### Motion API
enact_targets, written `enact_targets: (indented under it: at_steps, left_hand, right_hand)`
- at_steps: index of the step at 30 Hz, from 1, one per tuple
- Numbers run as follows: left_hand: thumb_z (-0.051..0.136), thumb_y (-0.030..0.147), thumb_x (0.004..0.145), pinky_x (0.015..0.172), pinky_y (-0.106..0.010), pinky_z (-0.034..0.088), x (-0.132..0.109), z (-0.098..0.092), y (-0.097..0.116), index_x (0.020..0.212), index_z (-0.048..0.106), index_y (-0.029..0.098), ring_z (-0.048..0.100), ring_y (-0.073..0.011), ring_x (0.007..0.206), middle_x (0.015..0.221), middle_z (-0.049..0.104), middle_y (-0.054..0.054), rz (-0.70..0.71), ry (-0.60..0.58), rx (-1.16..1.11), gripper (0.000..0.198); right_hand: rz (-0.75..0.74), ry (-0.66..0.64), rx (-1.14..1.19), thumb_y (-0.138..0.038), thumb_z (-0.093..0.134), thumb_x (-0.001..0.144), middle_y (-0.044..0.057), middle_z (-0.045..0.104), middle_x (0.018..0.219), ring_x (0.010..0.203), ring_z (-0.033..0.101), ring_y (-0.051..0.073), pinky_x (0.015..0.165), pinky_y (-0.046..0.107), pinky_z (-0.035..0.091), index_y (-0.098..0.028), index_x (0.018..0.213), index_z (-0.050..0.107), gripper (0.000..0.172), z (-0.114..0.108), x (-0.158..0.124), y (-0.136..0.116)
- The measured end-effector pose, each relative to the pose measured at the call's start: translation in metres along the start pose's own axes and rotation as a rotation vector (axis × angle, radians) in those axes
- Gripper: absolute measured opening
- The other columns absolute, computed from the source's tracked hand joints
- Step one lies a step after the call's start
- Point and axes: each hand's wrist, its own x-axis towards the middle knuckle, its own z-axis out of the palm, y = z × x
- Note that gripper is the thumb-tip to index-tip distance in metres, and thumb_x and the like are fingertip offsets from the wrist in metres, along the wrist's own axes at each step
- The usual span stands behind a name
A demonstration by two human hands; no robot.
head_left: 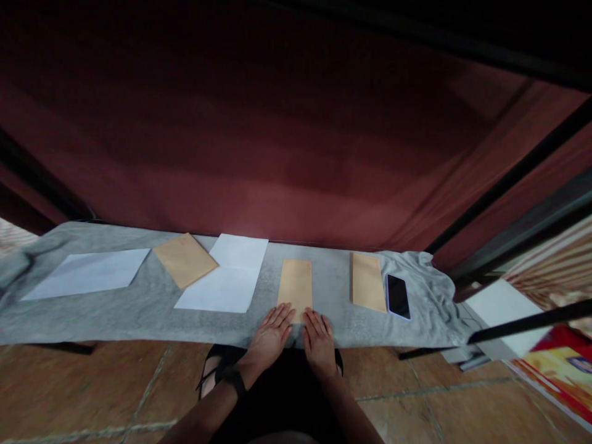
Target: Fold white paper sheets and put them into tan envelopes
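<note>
A black-clad lap (282, 401) sits nearest. Left to right on grey cloth (331, 290): left hand (272, 333), central kraft envelope (296, 283), right hand (319, 343), smartphone (398, 296). Both hands lie flat, gripping nothing, fingers on the envelope's near end, apparently pressing it; lifting would call for fingertips beneath an edge.

Place: an indoor room, which I read as a home, though my camera view leaves the kind unsettled. Evidence I list: brown floor tiles (383, 385) with pale grout, bottom of frame; dark red panel (277, 148), upper frame; black bars (509, 181), right; tabletop (330, 290) under a soft grey cloth (111, 317), across the middle; striped fabric (550, 277), right edge; a red-and-yellow printed item (555, 364), lower right.
</note>
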Motion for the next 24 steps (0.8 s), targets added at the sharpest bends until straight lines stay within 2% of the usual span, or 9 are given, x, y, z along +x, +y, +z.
enact_targets:
  at_steps: [3, 6, 9, 14, 17, 20, 22, 24]
  left_hand:
    - [0.037, 0.021, 0.102, 0.114, -0.041, 0.045, -0.002, -0.001, 0.0, 0.142, 0.056, 0.015, 0.052, -0.0228, 0.138, 0.146, 0.059, -0.012, -0.019, -0.07, 0.003, 0.044]
    - [0.042, 0.012, 0.097, 0.109, -0.041, 0.049, 0.006, -0.002, -0.003, 0.132, 0.062, 0.012, 0.057, -0.0253, 0.133, 0.139, 0.064, -0.016, -0.023, -0.153, 0.06, 0.04]
    - [0.043, 0.002, 0.091, 0.107, -0.039, 0.051, 0.016, -0.007, -0.001, 0.128, 0.063, 0.011, 0.06, -0.0253, 0.13, 0.136, 0.065, -0.016, 0.015, -0.205, 0.151, 0.043]
    - [0.041, -0.008, 0.084, 0.095, -0.039, 0.057, 0.028, -0.014, 0.012, 0.123, 0.065, 0.011, 0.065, -0.0269, 0.12, 0.127, 0.067, -0.018, 0.051, -0.196, 0.296, 0.05]
    - [0.045, -0.008, 0.082, 0.089, -0.04, 0.058, 0.036, -0.015, 0.018, 0.112, 0.069, 0.011, 0.07, -0.028, 0.107, 0.112, 0.072, -0.018, 0.057, -0.224, 0.297, 0.043]
    - [0.046, -0.008, 0.081, 0.089, -0.039, 0.058, 0.042, -0.021, 0.017, 0.108, 0.071, 0.013, 0.071, -0.0271, 0.103, 0.106, 0.073, -0.015, 0.087, -0.271, 0.267, 0.042]
    - [0.046, -0.007, 0.081, 0.09, -0.039, 0.058, 0.043, -0.028, 0.014, 0.109, 0.07, 0.014, 0.07, -0.0265, 0.105, 0.108, 0.073, -0.013, 0.103, -0.266, 0.246, 0.042]
    - [0.045, -0.005, 0.083, 0.089, -0.039, 0.058, 0.044, -0.035, 0.015, 0.107, 0.07, 0.015, 0.069, -0.026, 0.104, 0.107, 0.072, -0.012, 0.097, -0.217, 0.208, 0.04]
  right_hand:
    - [0.175, 0.049, -0.012, -0.018, 0.041, 0.099, 0.014, 0.055, 0.149, 0.135, 0.052, 0.027, 0.108, 0.047, 0.042, -0.017, 0.145, 0.052, 0.048, 0.007, 0.007, -0.005]
    - [0.311, 0.108, -0.025, -0.018, 0.043, 0.096, 0.018, 0.056, 0.147, 0.132, 0.051, 0.033, 0.103, 0.05, 0.043, -0.014, 0.143, 0.053, 0.049, 0.016, 0.015, -0.013]
    - [0.35, 0.174, 0.0, -0.018, 0.045, 0.092, 0.018, 0.063, 0.135, 0.123, 0.054, 0.034, 0.101, 0.051, 0.042, -0.016, 0.138, 0.056, 0.047, 0.023, 0.022, -0.018]
    - [0.416, 0.233, 0.103, -0.017, 0.048, 0.086, 0.013, 0.067, 0.118, 0.106, 0.058, 0.031, 0.095, 0.046, 0.044, -0.022, 0.118, 0.064, 0.036, 0.018, 0.035, -0.016]
    - [0.497, 0.263, 0.27, -0.022, 0.048, 0.087, 0.011, 0.067, 0.108, 0.101, 0.058, 0.029, 0.094, 0.046, 0.045, -0.023, 0.106, 0.066, 0.026, 0.01, 0.031, -0.014]
    - [0.675, 0.333, 0.614, -0.034, 0.056, 0.086, 0.008, 0.066, 0.098, 0.097, 0.059, 0.027, 0.094, 0.044, 0.047, -0.025, 0.092, 0.065, 0.014, 0.003, 0.017, -0.014]
    - [0.814, 0.302, 0.877, -0.045, 0.063, 0.083, 0.006, 0.066, 0.089, 0.091, 0.061, 0.025, 0.087, 0.04, 0.052, -0.025, 0.085, 0.063, 0.02, -0.001, 0.009, -0.015]
    - [0.897, 0.23, 1.034, -0.056, 0.064, 0.081, 0.004, 0.067, 0.08, 0.079, 0.064, 0.023, 0.074, 0.037, 0.055, -0.024, 0.082, 0.063, 0.033, -0.003, 0.007, -0.018]
